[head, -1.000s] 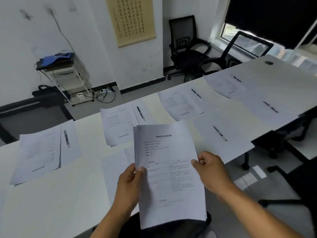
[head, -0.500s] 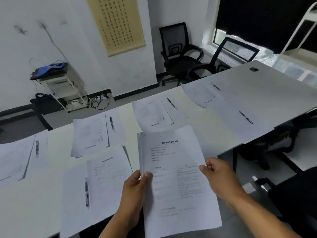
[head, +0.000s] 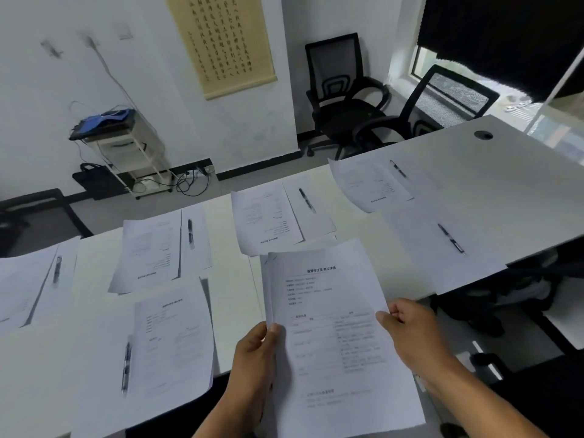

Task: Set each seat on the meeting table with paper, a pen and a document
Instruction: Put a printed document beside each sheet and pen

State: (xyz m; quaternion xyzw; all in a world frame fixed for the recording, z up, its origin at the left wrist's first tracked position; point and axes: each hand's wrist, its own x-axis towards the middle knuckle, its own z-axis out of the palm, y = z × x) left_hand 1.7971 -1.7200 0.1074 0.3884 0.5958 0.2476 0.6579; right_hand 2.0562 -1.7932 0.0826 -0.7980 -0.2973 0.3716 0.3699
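Centrally, at about 6 o'clock in the view, a stack of documents (head: pixel 335 336) is held up over the near edge of the white surface (head: pixel 521 172). The left hand (head: pixel 256 352) pinches its left margin, thumb on the top sheet and the other fingers hidden behind the paper. The right hand (head: pixel 410 330) has its grip on the right margin, thumb on top and fingers curled under out of sight. How many sheets the stack holds cannot be told; only staggered edges show at its upper left. Its heading is legible as printed characters, but the body text is too blurred to read, and its bottom edge runs close to the frame's lower border.

At 8 o'clock a set place lies flat: a printed document (head: pixel 173 336) overlapping a blank sheet (head: pixel 98 390), with a pen (head: pixel 126 366) lying at the document's left edge. At 2 o'clock a lone sheet (head: pixel 420 248) carries a second pen (head: pixel 451 238), with no printed page on it. Further places lie at 10, 11, 12 and 1 o'clock; the one at 10 is cut off by the left border. Two black office chairs (head: pixel 344 99) stand at the far wall, one half hidden behind the surface.
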